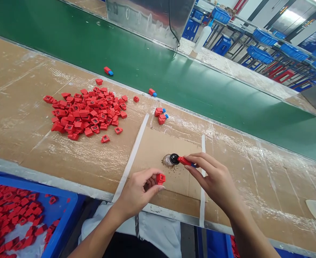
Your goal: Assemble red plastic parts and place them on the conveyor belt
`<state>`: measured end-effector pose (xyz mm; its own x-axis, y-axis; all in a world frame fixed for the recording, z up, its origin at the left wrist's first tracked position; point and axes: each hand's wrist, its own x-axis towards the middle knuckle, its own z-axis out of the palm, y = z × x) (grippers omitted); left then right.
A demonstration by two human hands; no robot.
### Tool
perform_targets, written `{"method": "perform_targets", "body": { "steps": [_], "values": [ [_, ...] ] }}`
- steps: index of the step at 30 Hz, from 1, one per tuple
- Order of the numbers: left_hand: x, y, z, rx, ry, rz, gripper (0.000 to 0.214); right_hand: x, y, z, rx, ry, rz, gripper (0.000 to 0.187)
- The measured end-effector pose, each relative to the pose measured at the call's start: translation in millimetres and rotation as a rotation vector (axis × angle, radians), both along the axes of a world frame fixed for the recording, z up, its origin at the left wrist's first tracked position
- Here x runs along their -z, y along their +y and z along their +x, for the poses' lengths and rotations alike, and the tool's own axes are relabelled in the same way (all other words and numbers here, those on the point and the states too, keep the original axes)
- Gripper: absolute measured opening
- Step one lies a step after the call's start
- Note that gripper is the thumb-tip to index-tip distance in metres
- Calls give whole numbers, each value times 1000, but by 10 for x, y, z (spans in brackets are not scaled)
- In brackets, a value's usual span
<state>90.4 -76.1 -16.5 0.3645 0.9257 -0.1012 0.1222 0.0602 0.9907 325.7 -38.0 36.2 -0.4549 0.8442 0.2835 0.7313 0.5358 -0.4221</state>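
My left hand [137, 191] pinches a small red square plastic part [160, 178] between thumb and fingers, low over the cardboard-covered bench [18, 118]. My right hand [214, 179] grips a red-handled tool [184, 161] whose black tip rests in a small clear jar [169, 161] standing on the cardboard. A big heap of the same red parts [86, 113] lies to the upper left of both hands.
A green conveyor belt [152, 61] runs behind the bench, carrying two red-and-blue assembled pieces [108, 71]. Three more sit near the belt edge [160, 115]. A blue bin of red parts [15, 218] is at lower left. Blue trays on racks [265, 37] stand at far right.
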Motion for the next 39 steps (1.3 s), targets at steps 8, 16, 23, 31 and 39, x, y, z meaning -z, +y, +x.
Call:
{"method": "perform_targets", "body": {
  "steps": [8, 16, 23, 31, 39],
  "values": [
    [-1, 4, 1, 4, -6, 2, 13, 6, -29, -34, 7, -27, 21, 14],
    [15, -5, -5, 3, -17, 2, 13, 25, -14, -52, -26, -48, 32, 15],
    [-4, -1, -9, 6, -15, -7, 14, 44, -41, -53, -6, -43, 10, 13],
    [9, -11, -8, 0, -15, 5, 14, 52, -63, -69, -13, -32, -21, 10],
    [-4, -6, -6, 2, -10, -2, 14, 25, -61, -91, -22, -49, 14, 11]
  ]
}}
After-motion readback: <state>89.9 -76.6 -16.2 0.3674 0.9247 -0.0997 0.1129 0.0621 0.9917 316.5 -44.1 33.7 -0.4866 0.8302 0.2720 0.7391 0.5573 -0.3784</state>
